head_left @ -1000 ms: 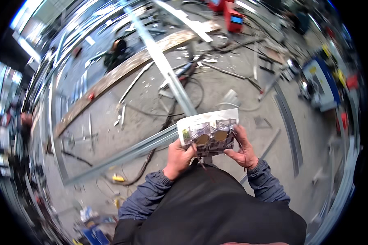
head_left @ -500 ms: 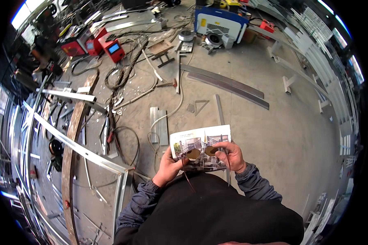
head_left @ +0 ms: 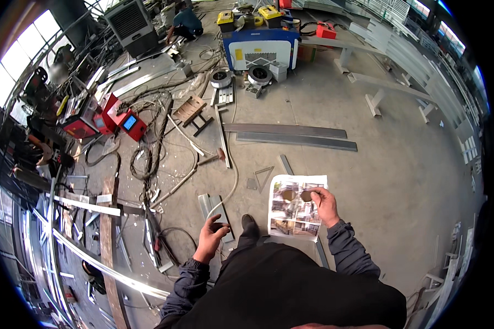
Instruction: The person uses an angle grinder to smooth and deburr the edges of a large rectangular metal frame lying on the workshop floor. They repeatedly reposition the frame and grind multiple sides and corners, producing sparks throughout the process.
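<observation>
From the head camera, your right hand [head_left: 325, 204] holds a sheet of paper with photos [head_left: 295, 207] out in front of you. Its fingers are clamped on the right edge of the sheet, near the top. The sheet hangs above the grey concrete floor [head_left: 400, 159].

Your left hand [head_left: 211, 236] is free and apart from the paper. Its fingers are curled in close together, with a small dark thing between them, too small to tell what it is. Your black shoe [head_left: 250, 225] shows just beside that hand.

On the floor ahead lie two long flat metal bars [head_left: 291, 135]. Farther off stands a blue machine [head_left: 262, 46]. To your left sit red welding boxes [head_left: 122, 119] among loose cables [head_left: 151, 148].
</observation>
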Demonstrator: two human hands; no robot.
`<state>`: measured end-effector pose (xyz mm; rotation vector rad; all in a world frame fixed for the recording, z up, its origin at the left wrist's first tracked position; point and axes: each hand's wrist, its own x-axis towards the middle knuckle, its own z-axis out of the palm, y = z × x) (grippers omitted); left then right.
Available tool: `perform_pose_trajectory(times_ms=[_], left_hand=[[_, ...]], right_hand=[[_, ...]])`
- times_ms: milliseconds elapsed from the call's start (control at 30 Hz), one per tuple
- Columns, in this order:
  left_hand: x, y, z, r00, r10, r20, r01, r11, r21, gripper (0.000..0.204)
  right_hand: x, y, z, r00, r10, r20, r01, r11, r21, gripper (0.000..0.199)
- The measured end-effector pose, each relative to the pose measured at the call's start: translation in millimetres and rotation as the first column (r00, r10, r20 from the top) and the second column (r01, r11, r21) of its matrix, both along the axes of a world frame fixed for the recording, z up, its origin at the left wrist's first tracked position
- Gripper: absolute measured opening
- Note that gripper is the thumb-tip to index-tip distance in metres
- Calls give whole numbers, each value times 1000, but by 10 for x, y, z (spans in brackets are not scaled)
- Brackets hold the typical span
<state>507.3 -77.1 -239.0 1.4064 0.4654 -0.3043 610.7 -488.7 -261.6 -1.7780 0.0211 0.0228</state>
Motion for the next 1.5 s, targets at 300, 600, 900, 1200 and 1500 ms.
perform_pose_trajectory(times_ms=[300,600,900,1200,1500], left_hand=[[1818,820,-494,998,-18,-63,24,995,93,55],[2776,1505,-2159,877,-107,-468,358,796,488,51],[3131,945,-1767,744,-43,-667,356,870,341,37],[4398,923,-1854,808,-48,-587,337,855,394,53],[5324,2097,-2643,778,236,-582,-20,936,352,45]], right_hand=[[739,-698,-937,712,-565,-417,688,679,254,23],[1590,-948,-1448,550,-672,-497,797,600,71,21],[4108,-870,-1412,762,-592,-262,603,796,-45,25],[6517,435,-904,886,-295,-358,385,898,213,26],[8501,1209,-812,888,-139,-438,264,934,239,27]])
